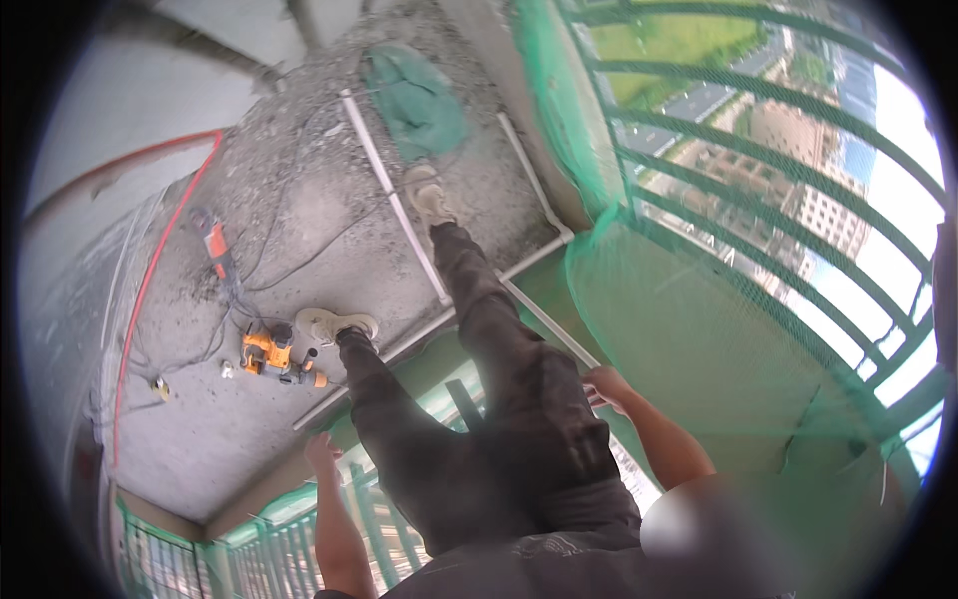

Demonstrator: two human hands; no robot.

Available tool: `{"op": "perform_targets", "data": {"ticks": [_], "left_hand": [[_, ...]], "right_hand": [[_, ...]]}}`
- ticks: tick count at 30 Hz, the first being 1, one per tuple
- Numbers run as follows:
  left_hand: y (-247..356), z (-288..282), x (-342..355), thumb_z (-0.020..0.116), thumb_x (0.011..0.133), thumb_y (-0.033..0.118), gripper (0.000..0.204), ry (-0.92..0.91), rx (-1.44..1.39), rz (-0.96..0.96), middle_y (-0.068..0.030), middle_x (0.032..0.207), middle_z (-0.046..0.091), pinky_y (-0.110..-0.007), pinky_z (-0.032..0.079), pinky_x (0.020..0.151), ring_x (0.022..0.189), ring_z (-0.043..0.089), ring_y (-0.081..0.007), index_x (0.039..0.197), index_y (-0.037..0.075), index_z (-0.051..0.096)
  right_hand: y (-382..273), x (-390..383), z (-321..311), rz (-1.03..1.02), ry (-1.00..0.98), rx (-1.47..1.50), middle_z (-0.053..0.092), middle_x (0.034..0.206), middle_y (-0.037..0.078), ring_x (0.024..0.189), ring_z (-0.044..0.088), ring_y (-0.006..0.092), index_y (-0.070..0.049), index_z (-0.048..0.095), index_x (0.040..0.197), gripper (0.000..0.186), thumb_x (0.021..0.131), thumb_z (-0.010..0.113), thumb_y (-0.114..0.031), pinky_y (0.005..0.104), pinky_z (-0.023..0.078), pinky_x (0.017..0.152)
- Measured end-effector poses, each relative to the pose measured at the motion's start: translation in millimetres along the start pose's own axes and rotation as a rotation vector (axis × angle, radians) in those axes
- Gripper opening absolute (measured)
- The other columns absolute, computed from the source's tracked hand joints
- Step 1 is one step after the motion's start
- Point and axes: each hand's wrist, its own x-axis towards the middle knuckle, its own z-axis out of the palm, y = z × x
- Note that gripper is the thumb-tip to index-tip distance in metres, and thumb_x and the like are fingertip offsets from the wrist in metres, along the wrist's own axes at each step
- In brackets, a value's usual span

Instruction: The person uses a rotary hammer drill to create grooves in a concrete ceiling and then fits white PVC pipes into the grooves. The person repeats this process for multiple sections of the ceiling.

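Head view, looking down own legs onto balcony slab. Left hand (321, 451) on green railing (371, 489), fingers curled over top bar, appar. gripping. Right hand (605, 384) at white pipe (544, 324) near rail edge; fingers bent round it, grip prob. closed but partly hidden. Step judged: steadying/positioning at rail. Next move needs firm footing, clear of orange drill (271, 356) by left shoe (337, 324).
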Motion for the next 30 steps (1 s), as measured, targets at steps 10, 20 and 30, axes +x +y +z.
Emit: {"op": "perform_targets", "data": {"ticks": [10,20,30], "left_hand": [[139.5,-33.8,-117.7,0.069,0.094,0.022,0.020,-0.025,0.272,0.094,-0.0065,0.070,0.063,-0.033,0.054,0.055,0.061,0.064,-0.0190,0.104,0.006,0.066],[223.4,-79.1,-154.0,0.069,0.094,0.025,0.025,-0.154,0.366,0.415,-0.0063,0.071,0.066,-0.033,0.054,0.057,0.061,0.066,-0.0197,0.110,0.005,0.067],[260.4,-241.7,-211.2,0.068,0.098,0.024,0.029,-0.129,0.374,0.768,-0.0088,0.075,0.068,-0.030,0.053,0.052,0.062,0.066,-0.0182,0.113,0.000,0.066]], "right_hand": [[118.9,8.7,0.8,0.226,0.197,0.791,0.067,0.124,0.009,0.105,0.067,0.0309,-0.011,0.059,0.136,0.053,0.097,0.076,-0.042,0.0524,0.055,0.089],[130.0,20.7,7.2,-0.556,0.356,1.479,0.066,0.120,0.009,0.099,0.071,0.0232,-0.001,0.054,0.138,0.054,0.098,0.079,-0.028,0.0415,0.059,0.081],[135.7,-86.9,132.8,-0.350,0.930,1.047,0.072,0.078,0.026,0.090,0.069,0.0382,0.018,0.069,0.103,0.079,0.092,0.073,-0.060,0.0492,0.052,0.083]]}}
